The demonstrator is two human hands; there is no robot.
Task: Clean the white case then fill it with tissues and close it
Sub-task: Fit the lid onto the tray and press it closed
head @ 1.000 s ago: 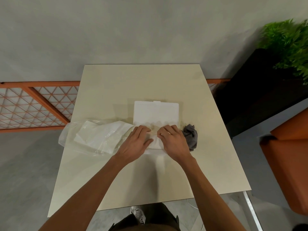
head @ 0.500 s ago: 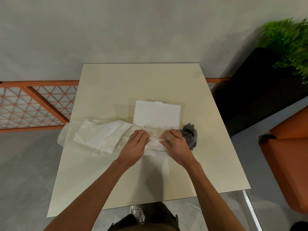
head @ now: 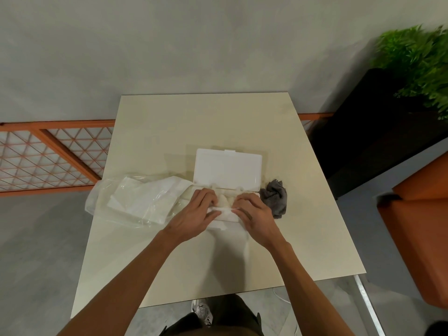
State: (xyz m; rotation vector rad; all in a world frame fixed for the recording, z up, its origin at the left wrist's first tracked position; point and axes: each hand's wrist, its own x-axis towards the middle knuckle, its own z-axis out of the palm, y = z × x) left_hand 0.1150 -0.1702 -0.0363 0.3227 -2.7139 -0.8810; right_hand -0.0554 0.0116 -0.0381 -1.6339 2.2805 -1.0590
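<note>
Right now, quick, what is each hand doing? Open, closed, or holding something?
Left hand: fingers and thumb curled round the tissues in the white case.
Right hand: also pinching the tissues.

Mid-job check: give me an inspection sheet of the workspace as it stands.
Surface: beige table, no spills seen.
Job's things: white case, lid open; tissues in its base; plastic bag holding more white sheets, left of the case.
Clutter: grey cloth, crumpled at the case's right end.
Hands: left hand and right hand both grip the tissues.
Cables: thin white cord on the floor by the table's near edge.
Surroundings: plant, orange seat, orange railing.
</note>
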